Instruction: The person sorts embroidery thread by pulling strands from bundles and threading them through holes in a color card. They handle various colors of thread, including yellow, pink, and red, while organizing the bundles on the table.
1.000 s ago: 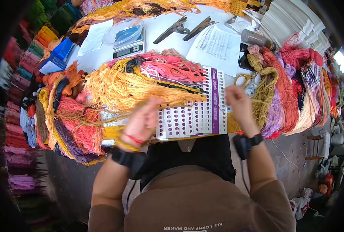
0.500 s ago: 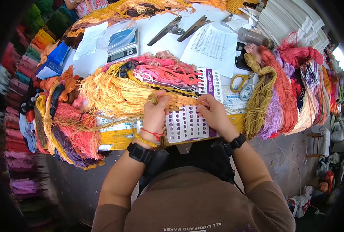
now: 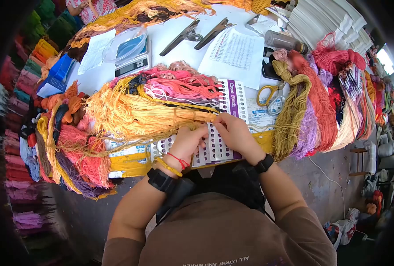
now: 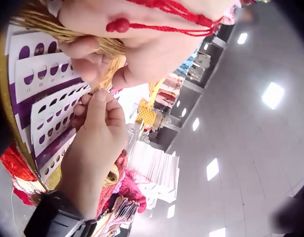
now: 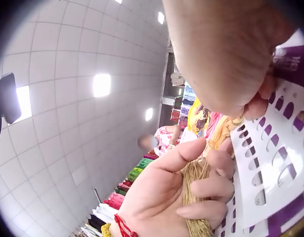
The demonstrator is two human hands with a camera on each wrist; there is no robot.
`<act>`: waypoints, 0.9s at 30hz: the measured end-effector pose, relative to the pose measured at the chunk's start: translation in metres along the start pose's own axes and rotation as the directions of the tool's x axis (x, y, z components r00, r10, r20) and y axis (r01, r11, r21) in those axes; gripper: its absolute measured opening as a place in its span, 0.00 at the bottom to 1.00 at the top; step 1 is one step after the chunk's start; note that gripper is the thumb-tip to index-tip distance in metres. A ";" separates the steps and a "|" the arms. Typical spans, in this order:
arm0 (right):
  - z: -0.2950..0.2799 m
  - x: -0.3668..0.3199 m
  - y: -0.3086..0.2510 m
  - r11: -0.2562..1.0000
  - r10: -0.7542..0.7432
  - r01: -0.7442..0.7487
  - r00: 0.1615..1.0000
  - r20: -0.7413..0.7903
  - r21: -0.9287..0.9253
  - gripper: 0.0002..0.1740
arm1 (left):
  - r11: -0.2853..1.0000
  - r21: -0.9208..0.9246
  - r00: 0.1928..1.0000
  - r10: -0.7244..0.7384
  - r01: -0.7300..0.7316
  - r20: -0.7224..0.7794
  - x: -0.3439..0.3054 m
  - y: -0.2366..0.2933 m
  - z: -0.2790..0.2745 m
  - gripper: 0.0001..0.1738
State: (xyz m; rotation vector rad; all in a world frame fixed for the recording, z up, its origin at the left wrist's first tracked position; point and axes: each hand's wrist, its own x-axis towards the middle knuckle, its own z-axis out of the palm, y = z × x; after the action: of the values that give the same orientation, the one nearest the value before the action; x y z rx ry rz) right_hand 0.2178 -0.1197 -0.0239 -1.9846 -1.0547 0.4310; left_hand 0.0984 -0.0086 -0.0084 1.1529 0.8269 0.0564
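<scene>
Wrapped in the fingers of my left hand (image 3: pixel 189 142) is a skein of tan thread (image 5: pixel 197 224), its long strands trailing left over the table. My right hand (image 3: pixel 237 135) pinches with thumb and forefinger at the edge of a white and purple punched thread card (image 3: pixel 219 153); its fingertips are partly hidden. In the left wrist view the two hands nearly meet above several overlapping cards. Beside them, a bundle of peach thread (image 3: pixel 130 111) and a pink bundle (image 3: pixel 179 86) hang from the cards' holes.
Scissors (image 3: pixel 270 99) lie right of the cards, by an olive skein (image 3: pixel 290 119). Farther back are printed sheets (image 3: pixel 236 55), two large clips (image 3: pixel 181 37), a scale (image 3: pixel 132 66) and a bottle (image 3: pixel 285 42). More skeins hang over both table ends. Another person (image 3: pixel 90 9) is across the table.
Both hands, raised and apart a second ago, have come down to the cards and drawn together. The right hand has moved left to the card edge; the head view has shifted slightly.
</scene>
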 end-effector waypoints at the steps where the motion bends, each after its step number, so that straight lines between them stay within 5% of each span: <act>1: -0.001 0.001 -0.001 1.000 -0.014 0.014 1.000 0.001 0.005 0.08 | 1.000 0.000 1.000 0.000 0.000 0.002 0.002 -0.001 0.002 0.13; 3: -0.003 0.003 -0.001 0.999 -0.033 0.033 0.999 0.016 -0.035 0.08 | 0.975 0.120 0.983 0.184 -0.186 0.023 0.006 0.000 0.007 0.10; 10: 0.001 0.006 -0.001 0.973 -0.151 0.153 0.988 0.029 -0.174 0.09 | 0.972 0.105 0.978 0.205 -0.208 0.037 0.020 -0.003 0.009 0.08; 18: -0.005 0.003 -0.012 0.979 -0.083 0.088 0.996 0.035 -0.184 0.08 | 0.814 0.504 0.946 0.323 -0.289 0.023 0.022 -0.002 0.008 0.08; 23: -0.005 -0.006 -0.004 0.990 -0.015 0.024 0.997 0.070 -0.139 0.07 | 0.831 0.471 0.950 0.307 -0.295 0.054 0.014 -0.001 -0.016 0.06; 27: 0.004 -0.010 0.003 0.981 -0.034 0.035 0.999 0.009 -0.188 0.07 | 0.972 0.122 0.978 0.190 -0.200 0.088 -0.008 0.011 -0.022 0.06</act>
State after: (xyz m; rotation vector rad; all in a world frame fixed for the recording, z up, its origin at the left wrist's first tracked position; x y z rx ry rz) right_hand 0.2105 -0.1269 -0.0298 -2.1283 -1.1690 0.3283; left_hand 0.0835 0.0099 0.0015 1.3493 0.6552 0.1222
